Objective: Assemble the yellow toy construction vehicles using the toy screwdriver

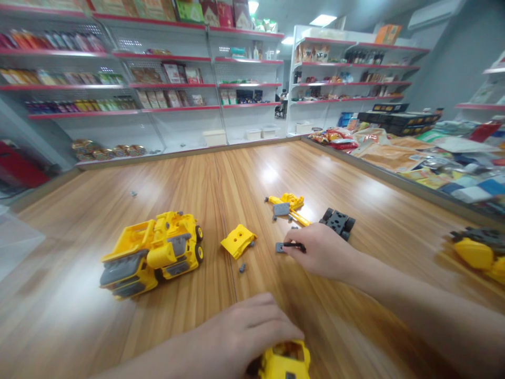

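Where my right hand (329,250) reaches out over the table (252,168), its thumb and fingers are pinched on a slim black piece (294,245), low above the wood. Just at its tip lies a small grey plate (279,247), though blur and my own fingers keep me from telling whether the two touch or are joined. Closer to me, my left hand (256,326) is closed over the side of a yellow cab (287,363), which the bottom edge of the view cuts off. I judge the step in hand to be handling a small loose part on the right while the left steadies the larger one; the next move calls for a light, exact pinch out there and a firm left hold, without brushing the neighbours. Those sit near: a black wheeled chassis (338,222) just beyond my right wrist, a yellow arm assembly (292,202) ahead of my knuckles, and, to the left of the plate, a yellow panel (238,240) with a small grey peg (242,268) in front of it. Farther left stands a yellow dump truck (158,252), well apart from both hands, and past the table's far edge run stocked shelves (173,84).
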A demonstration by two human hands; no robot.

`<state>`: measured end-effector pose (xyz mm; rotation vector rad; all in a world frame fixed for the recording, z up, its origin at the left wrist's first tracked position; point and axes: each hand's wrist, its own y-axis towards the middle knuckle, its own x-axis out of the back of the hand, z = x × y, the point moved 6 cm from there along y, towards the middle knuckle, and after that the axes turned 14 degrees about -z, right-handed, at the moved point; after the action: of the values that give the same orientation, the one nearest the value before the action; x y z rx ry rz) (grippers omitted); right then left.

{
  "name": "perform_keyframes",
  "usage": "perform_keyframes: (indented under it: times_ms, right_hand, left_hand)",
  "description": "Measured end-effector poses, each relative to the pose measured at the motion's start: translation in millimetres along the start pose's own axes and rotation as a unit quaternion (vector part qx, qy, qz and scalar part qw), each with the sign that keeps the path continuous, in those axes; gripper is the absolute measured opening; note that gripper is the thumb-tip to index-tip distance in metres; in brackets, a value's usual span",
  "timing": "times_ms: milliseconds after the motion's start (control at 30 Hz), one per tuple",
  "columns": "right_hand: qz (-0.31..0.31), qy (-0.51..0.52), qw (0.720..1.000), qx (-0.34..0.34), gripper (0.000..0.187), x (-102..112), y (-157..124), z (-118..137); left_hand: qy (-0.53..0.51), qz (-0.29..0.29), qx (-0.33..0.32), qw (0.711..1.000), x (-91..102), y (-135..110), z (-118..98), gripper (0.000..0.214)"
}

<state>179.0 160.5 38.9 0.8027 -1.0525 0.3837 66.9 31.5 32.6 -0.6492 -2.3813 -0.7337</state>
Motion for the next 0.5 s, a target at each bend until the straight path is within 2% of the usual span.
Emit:
perform_keyframes:
  times_ms: [67, 100, 333, 500]
  right_hand:
    - [-0.007, -0.026, 1.000, -0.014, 0.018, -9.3, -1.0, -3.6]
    - [-0.009, -0.030, 0.999, -0.017, 0.019, -12.7, -1.5, -4.2]
    - [0.021, -0.039, 0.999, 0.006, 0.023, -16.0, -3.5, 3.1]
    - [0.052, -0.052, 0.996, 0.041, 0.035, -16.1, -5.8, 7.3]
  left_hand:
    - [0.002, 0.029, -0.004, 1.000, -0.8, 1.1, -4.1, 0.031]
    - [0.004, 0.025, -0.001, 1.000, 0.2, 1.7, -4.0, 0.030]
    - [0.000, -0.039, 0.021, 0.999, 4.8, 1.0, 4.2, 0.033]
    - [0.003, -0.113, 0.085, 0.990, 9.4, -2.4, 20.1, 0.045]
